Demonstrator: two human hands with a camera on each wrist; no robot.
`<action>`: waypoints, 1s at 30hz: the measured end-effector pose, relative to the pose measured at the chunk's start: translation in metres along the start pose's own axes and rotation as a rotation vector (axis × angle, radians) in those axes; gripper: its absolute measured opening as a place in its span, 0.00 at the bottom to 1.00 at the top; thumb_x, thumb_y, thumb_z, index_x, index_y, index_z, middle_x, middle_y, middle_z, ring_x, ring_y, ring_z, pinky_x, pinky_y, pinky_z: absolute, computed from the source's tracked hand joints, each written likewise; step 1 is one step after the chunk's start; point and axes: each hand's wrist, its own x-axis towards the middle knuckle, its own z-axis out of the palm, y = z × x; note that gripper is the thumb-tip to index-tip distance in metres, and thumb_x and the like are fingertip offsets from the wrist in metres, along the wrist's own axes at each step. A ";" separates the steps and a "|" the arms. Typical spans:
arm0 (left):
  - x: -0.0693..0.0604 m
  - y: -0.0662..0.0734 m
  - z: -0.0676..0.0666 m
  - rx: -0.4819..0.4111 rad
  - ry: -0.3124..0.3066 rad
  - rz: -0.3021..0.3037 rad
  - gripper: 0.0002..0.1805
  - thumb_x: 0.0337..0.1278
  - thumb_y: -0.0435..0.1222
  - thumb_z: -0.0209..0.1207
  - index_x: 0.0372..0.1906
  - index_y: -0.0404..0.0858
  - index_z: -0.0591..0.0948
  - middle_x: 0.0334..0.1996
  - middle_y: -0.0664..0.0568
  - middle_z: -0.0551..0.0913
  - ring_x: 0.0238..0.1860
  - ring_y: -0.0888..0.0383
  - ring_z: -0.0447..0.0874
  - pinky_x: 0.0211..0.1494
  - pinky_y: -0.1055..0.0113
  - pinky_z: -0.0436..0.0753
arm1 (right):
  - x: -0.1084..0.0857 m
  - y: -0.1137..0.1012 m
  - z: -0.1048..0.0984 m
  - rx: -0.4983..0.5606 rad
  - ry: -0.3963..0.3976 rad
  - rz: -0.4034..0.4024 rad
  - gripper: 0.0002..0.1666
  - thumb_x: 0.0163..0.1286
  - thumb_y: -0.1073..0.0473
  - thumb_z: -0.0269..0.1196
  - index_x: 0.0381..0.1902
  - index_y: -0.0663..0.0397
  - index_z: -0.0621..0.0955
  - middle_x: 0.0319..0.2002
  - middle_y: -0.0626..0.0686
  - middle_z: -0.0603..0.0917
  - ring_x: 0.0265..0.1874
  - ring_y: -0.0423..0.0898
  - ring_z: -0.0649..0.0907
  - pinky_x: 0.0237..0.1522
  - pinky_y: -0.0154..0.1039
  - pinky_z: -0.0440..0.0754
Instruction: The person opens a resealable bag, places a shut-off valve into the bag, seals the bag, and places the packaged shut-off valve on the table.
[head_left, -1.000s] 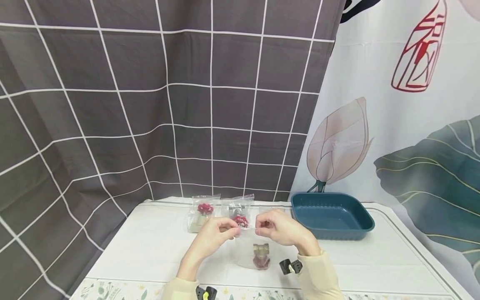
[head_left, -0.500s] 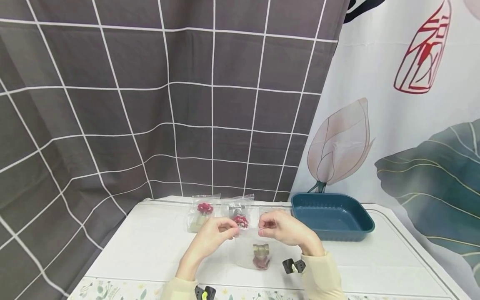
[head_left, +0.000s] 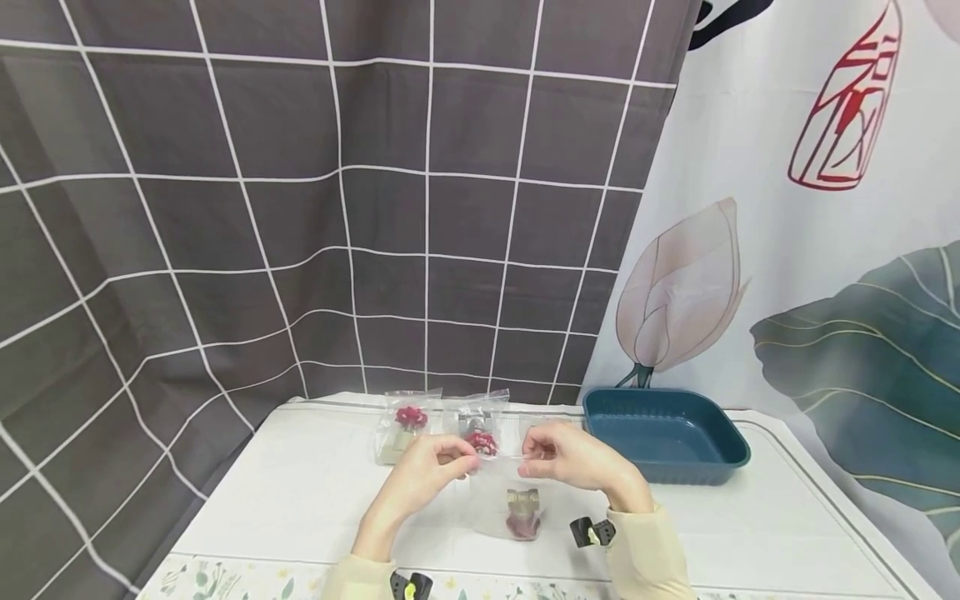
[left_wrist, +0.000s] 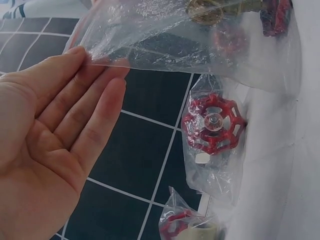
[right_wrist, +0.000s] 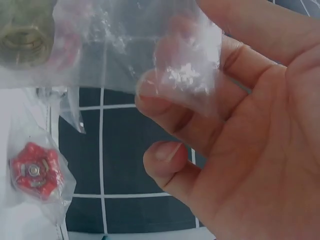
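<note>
A clear zip bag (head_left: 491, 504) hangs between my two hands, its top edge level with the fingertips. Through the plastic shows a brass valve (head_left: 522, 502) with a red handwheel, lying low in the bag. My left hand (head_left: 431, 468) pinches the bag's upper left corner between thumb and fingers. At the upper right, my right hand (head_left: 581, 460) pinches the top edge with thumb and index finger. In the right wrist view, the valve's threaded brass end (right_wrist: 27, 42) appears through the film, and the bag covers part of the fingers.
Behind the hands lie more bagged valves with red handwheels: one bag (head_left: 393, 433) at left, one handwheel (head_left: 481, 442) in the middle, another red handwheel (right_wrist: 36, 171) past my right hand. A blue tray (head_left: 666, 471) stands at back right on the white table (head_left: 300, 492).
My right hand has slid a little to the right along the top edge of the bag. The left hand keeps its place; the valve has barely moved.
</note>
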 end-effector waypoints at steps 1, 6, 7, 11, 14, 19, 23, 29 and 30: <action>-0.001 0.003 0.000 0.002 -0.001 -0.004 0.04 0.62 0.33 0.62 0.37 0.37 0.85 0.31 0.49 0.87 0.33 0.49 0.86 0.39 0.65 0.81 | -0.001 0.001 0.000 -0.004 0.001 0.000 0.12 0.63 0.55 0.70 0.24 0.43 0.77 0.20 0.35 0.71 0.22 0.32 0.71 0.25 0.30 0.71; -0.002 0.011 0.001 0.013 0.004 -0.009 0.04 0.62 0.30 0.61 0.37 0.33 0.85 0.30 0.44 0.86 0.34 0.46 0.85 0.41 0.63 0.81 | -0.002 0.005 0.000 0.005 0.007 -0.056 0.17 0.63 0.59 0.69 0.20 0.43 0.73 0.19 0.34 0.66 0.21 0.32 0.68 0.24 0.28 0.67; -0.002 0.009 0.001 0.014 0.005 -0.009 0.04 0.62 0.30 0.62 0.37 0.34 0.85 0.30 0.46 0.87 0.33 0.47 0.85 0.40 0.63 0.81 | -0.002 0.005 0.000 0.013 0.005 -0.067 0.17 0.63 0.59 0.69 0.20 0.43 0.73 0.19 0.34 0.65 0.21 0.32 0.68 0.24 0.28 0.66; -0.001 -0.001 0.002 0.006 0.001 -0.006 0.04 0.61 0.34 0.63 0.37 0.39 0.86 0.30 0.52 0.87 0.32 0.54 0.85 0.40 0.66 0.81 | -0.003 0.006 0.001 0.048 -0.015 -0.083 0.19 0.65 0.61 0.66 0.19 0.44 0.71 0.19 0.34 0.63 0.21 0.32 0.67 0.24 0.27 0.63; 0.001 -0.007 0.002 -0.011 -0.005 0.002 0.05 0.61 0.37 0.64 0.37 0.40 0.86 0.30 0.53 0.87 0.32 0.56 0.86 0.40 0.66 0.81 | -0.003 0.005 0.001 0.045 -0.020 -0.068 0.19 0.67 0.60 0.65 0.19 0.44 0.70 0.19 0.35 0.63 0.20 0.32 0.66 0.24 0.27 0.63; 0.002 -0.009 0.001 -0.024 -0.010 0.022 0.06 0.62 0.38 0.63 0.37 0.39 0.86 0.31 0.53 0.87 0.33 0.50 0.86 0.39 0.66 0.82 | -0.002 0.003 -0.001 0.031 -0.019 -0.014 0.16 0.66 0.55 0.67 0.22 0.44 0.73 0.20 0.36 0.66 0.21 0.32 0.68 0.24 0.29 0.66; 0.003 -0.009 0.000 -0.008 -0.015 0.014 0.07 0.63 0.39 0.63 0.37 0.39 0.86 0.31 0.55 0.87 0.35 0.48 0.87 0.41 0.65 0.82 | -0.004 0.004 -0.002 0.033 -0.024 0.010 0.16 0.64 0.51 0.69 0.24 0.45 0.73 0.20 0.36 0.65 0.22 0.33 0.67 0.24 0.29 0.65; 0.002 -0.009 0.000 0.000 -0.019 0.013 0.07 0.63 0.39 0.63 0.37 0.39 0.86 0.30 0.54 0.87 0.34 0.52 0.86 0.41 0.65 0.82 | -0.007 0.009 -0.002 0.045 -0.035 0.003 0.21 0.66 0.53 0.67 0.18 0.46 0.69 0.18 0.35 0.63 0.19 0.31 0.65 0.22 0.28 0.63; 0.002 -0.009 0.000 -0.004 -0.019 0.016 0.07 0.63 0.39 0.63 0.37 0.39 0.86 0.30 0.54 0.87 0.33 0.53 0.86 0.41 0.65 0.82 | -0.007 0.010 -0.002 0.041 -0.030 -0.004 0.22 0.67 0.54 0.66 0.17 0.46 0.69 0.18 0.35 0.63 0.19 0.31 0.65 0.22 0.28 0.63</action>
